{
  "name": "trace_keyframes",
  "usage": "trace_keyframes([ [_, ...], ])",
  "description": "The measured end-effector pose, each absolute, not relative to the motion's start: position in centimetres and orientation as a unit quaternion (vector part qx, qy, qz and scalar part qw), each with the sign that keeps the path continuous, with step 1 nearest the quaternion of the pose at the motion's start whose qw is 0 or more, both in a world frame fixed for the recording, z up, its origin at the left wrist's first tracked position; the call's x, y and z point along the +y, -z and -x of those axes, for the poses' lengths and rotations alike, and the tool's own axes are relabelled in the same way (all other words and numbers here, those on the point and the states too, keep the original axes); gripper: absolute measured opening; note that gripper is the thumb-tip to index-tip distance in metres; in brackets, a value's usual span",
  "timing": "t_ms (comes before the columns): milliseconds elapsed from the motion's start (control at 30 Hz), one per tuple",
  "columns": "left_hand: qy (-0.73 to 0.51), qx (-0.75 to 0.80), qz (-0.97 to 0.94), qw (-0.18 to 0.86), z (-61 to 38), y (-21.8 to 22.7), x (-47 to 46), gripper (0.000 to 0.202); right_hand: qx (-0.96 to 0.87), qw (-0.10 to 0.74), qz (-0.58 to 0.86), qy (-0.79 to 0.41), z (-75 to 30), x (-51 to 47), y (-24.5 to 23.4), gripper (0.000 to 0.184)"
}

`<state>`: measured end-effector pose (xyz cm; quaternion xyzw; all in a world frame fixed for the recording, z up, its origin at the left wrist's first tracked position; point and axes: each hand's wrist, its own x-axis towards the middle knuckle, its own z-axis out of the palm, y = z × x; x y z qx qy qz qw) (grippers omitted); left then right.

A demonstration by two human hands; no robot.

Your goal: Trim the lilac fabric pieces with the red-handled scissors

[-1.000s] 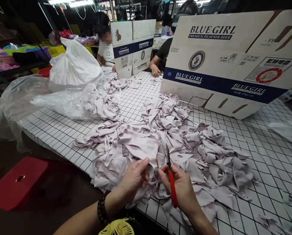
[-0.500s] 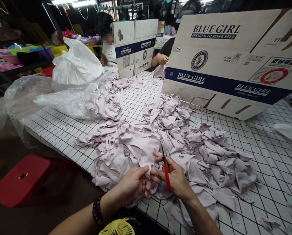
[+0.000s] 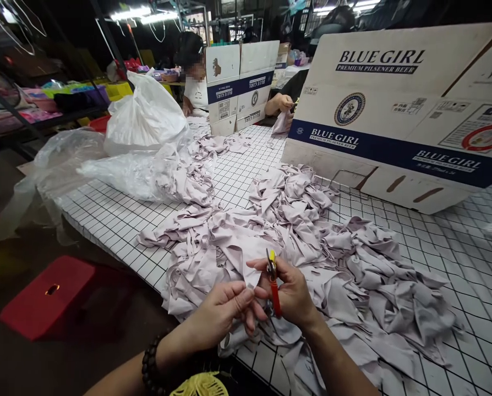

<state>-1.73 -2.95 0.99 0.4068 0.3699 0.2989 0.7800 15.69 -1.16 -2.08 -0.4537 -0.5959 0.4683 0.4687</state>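
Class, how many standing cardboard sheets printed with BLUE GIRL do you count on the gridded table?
2: one large sheet at the right, one smaller-looking sheet at the far middle, beyond the cloth heap. Others may be hidden behind them.

Scissors (image 3: 274, 285): metal with smooth, plastic-looking grips | mauve cloth pieces (image 3: 298, 234): matt, creased fabric | Blue Girl carton (image 3: 384, 113): matt cardboard, scuffed in patches | clear bag (image 3: 120, 171): thin, glossy, crinkled plastic | stool (image 3: 35, 305): smooth plastic | bead bracelet (image 3: 148, 367): bumpy (wood or stone, unclear)
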Motion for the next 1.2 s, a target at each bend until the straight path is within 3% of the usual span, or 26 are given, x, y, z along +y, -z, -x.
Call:
trace_keyframes([
  [167,-0.322,0.408,-0.627,0.581,1.7,-1.6,-1.6,0.039,-0.570,0.493,0.475,-0.454,-15.8,-1.4,2.2,0.024],
  [300,-0.381,0.435,-0.687,0.439,1.4,-1.1,-0.9,0.031,-0.533,0.504,0.509,-0.450,-15.6,-1.3,2.7,0.019],
  [467,-0.400,0.371,-0.644,0.537,0.5,0.0,-0.4,0.035,-0.531,0.436,0.520,-0.507,-16.0,-1.4,1.9,0.022],
  [567,-0.407,0.342,-0.613,0.585,0.3,0.5,-0.1,0.033,-0.539,0.402,0.566,-0.477,-17.7,-2.1,0.6,0.019],
  [733,-0.362,0.327,-0.651,0.582,0.3,0.5,0.2,0.033,-0.641,0.277,0.640,-0.322,-20.7,-4.4,-2.2,0.024],
  [867,-0.324,0.315,-0.689,0.567,0.3,0.4,0.2,0.035,-0.695,0.184,0.643,-0.265,-20.4,-5.6,-2.9,0.026],
  [1200,-0.319,0.280,-0.763,0.487,0.5,0.2,0.6,0.031,-0.697,0.142,0.665,-0.230,-19.0,-5.2,-3.1,0.030],
])
